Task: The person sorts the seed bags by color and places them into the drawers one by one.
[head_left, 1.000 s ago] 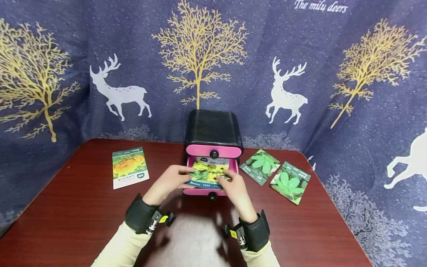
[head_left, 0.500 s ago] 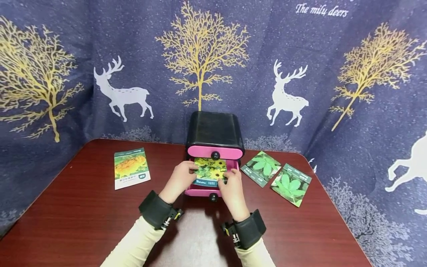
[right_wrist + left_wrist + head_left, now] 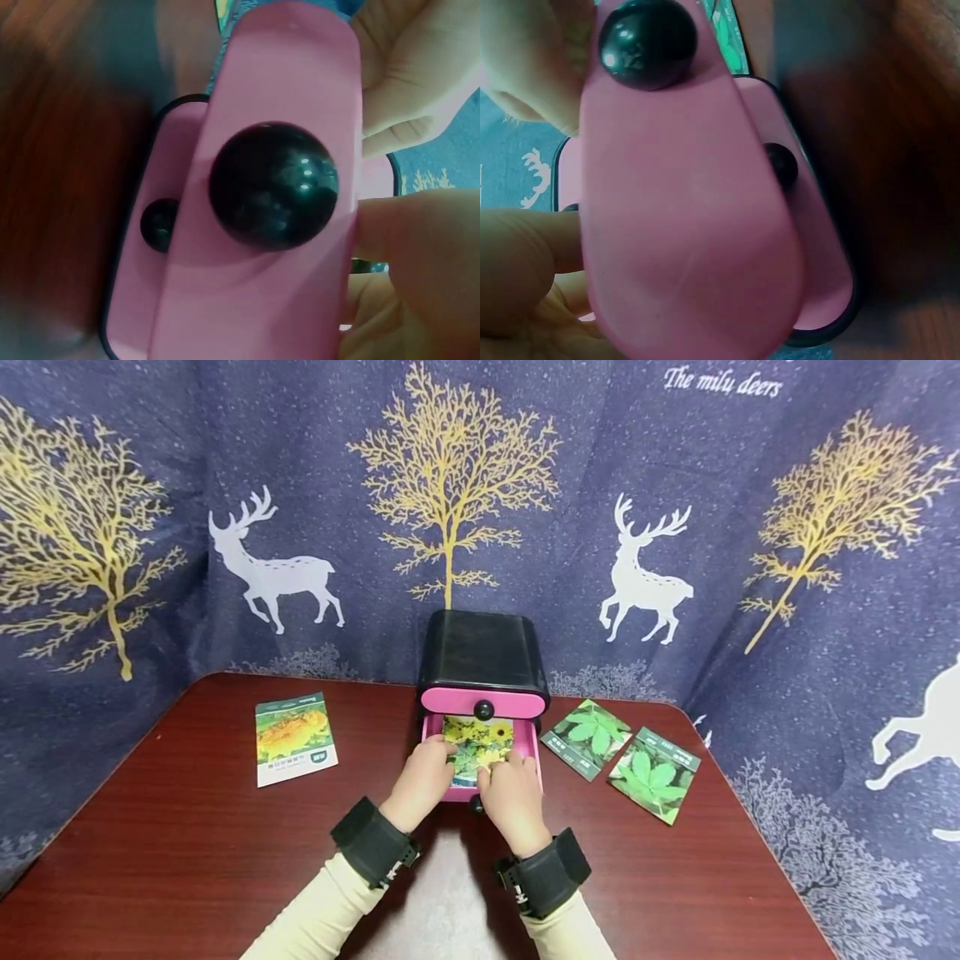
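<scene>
A seed packet [image 3: 477,742] with yellow flowers lies in the pulled-out lower pink drawer [image 3: 528,741] of a small black cabinet [image 3: 483,647]. My left hand [image 3: 423,781] reaches over the drawer front and holds the packet's left edge. At the packet's lower right corner, my right hand [image 3: 513,793] grips with thumb and fingers. Both wrist views show the pink drawer front with its black knob [image 3: 274,186] close up, fingers behind it. There the packet is hidden by the drawer front.
An orange-flower packet [image 3: 296,737] lies on the table at left. To the right of the cabinet are two green-leaf packets, one nearer the cabinet [image 3: 588,737] and one farther right [image 3: 654,774]. A patterned cloth [image 3: 300,460] hangs behind the table.
The flower packet has gone lower into the drawer and now lies flatter inside it. Both hands have moved with it; the left hand has shifted right and its fingers reach into the drawer.
</scene>
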A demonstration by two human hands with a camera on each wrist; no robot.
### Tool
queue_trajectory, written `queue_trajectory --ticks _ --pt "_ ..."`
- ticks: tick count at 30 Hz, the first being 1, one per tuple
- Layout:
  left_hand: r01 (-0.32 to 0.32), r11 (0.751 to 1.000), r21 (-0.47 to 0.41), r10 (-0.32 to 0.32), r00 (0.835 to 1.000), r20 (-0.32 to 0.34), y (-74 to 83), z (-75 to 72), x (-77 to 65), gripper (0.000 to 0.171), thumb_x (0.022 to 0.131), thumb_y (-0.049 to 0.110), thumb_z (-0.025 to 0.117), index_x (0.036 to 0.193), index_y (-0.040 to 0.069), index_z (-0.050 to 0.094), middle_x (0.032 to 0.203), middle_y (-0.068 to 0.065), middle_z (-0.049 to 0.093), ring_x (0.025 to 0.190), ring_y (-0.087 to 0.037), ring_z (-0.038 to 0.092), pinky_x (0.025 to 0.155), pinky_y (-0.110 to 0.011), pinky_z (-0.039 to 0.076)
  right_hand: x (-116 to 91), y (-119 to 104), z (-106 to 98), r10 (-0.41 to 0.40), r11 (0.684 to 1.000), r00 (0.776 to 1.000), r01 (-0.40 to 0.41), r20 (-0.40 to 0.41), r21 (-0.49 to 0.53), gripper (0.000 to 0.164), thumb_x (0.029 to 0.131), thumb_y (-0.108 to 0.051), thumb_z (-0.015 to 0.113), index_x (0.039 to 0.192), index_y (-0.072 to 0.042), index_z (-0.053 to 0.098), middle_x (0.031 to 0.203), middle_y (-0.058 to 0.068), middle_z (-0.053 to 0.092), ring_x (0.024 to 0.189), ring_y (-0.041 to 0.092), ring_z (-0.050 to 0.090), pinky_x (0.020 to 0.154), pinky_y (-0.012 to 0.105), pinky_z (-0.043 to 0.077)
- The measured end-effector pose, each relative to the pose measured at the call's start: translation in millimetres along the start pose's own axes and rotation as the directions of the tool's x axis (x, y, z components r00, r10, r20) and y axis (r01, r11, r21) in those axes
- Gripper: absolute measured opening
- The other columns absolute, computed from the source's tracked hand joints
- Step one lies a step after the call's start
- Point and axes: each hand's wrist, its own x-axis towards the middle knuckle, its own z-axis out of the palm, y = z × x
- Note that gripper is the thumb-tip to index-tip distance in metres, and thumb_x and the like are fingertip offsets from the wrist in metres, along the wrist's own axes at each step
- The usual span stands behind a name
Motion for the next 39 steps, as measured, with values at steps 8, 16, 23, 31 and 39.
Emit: queue_trajectory --ticks 8,16,23,31,39 --pt "-0.039 0.999 -0.01 0.039 0.999 -0.018 2.3 3.6 -3.9 0.021 0.088 0.007 0.054 0.072 0.001 0.066 0.079 -0.01 0.059 0.069 -0.02 0.055 0.064 -0.033 0.048 -3.4 -2.4 -0.7 0.047 0.999 0.999 -0.047 0.009 -0.02 0.033 0.089 -0.028 0.058 0.07 -0.004 0.07 0.089 0.015 0.066 0.08 0.033 0.052 0.075 0.044 0.043" --pt "-0.067 0.997 -0.032 0.064 0.994 -0.09 -3.1 3.5 -8.5 0.023 0.09 0.009 0.051 0.093 -0.003 0.07 0.112 -0.019 0.063 0.108 -0.032 0.059 0.09 -0.044 0.049 -10.1 0.6 -4.0 0.033 0.98 0.996 -0.016 -0.088 0.196 0.021 0.087 -0.017 0.061 0.099 -0.001 0.069 0.104 0.014 0.066 0.097 0.032 0.06 0.086 0.047 0.047" --pt "-0.038 0.999 -0.016 0.032 0.962 -0.27 -38.2 -30.2 0.8 0.025 0.089 0.009 0.05 0.104 0.0 0.068 0.113 -0.02 0.061 0.105 -0.037 0.056 0.094 -0.048 0.044 -28.5 3.0 -24.1 -0.049 0.943 0.965 0.131 -0.259 0.307 0.005 0.085 -0.008 0.062 0.089 -0.008 0.064 0.085 0.003 0.06 0.073 0.013 0.058 0.064 0.027 0.05" --pt "0.183 0.983 0.022 -0.167 0.934 -0.315 -112.7 -82.4 -4.0 0.034 0.087 0.008 0.044 0.109 -0.006 0.065 0.109 -0.03 0.061 0.104 -0.046 0.053 0.086 -0.054 0.043 -44.9 -1.5 -12.8 -0.23 0.944 0.916 0.292 -0.329 0.152 0.006 0.081 -0.008 0.067 0.086 -0.009 0.067 0.084 0.0 0.057 0.074 0.013 0.058 0.065 0.027 0.051" --pt "0.41 0.912 0.035 -0.407 0.911 -0.058 -163.0 -98.8 -7.4 0.054 0.088 0.018 0.04 0.13 -0.014 0.04 0.128 -0.039 0.042 0.116 -0.057 0.03 0.091 -0.061 0.025 -52.2 -0.7 6.7 -0.246 0.957 0.915 0.281 -0.321 0.069 0.016 0.077 -0.006 0.071 0.092 -0.01 0.071 0.089 0.002 0.059 0.08 0.017 0.057 0.066 0.028 0.052"
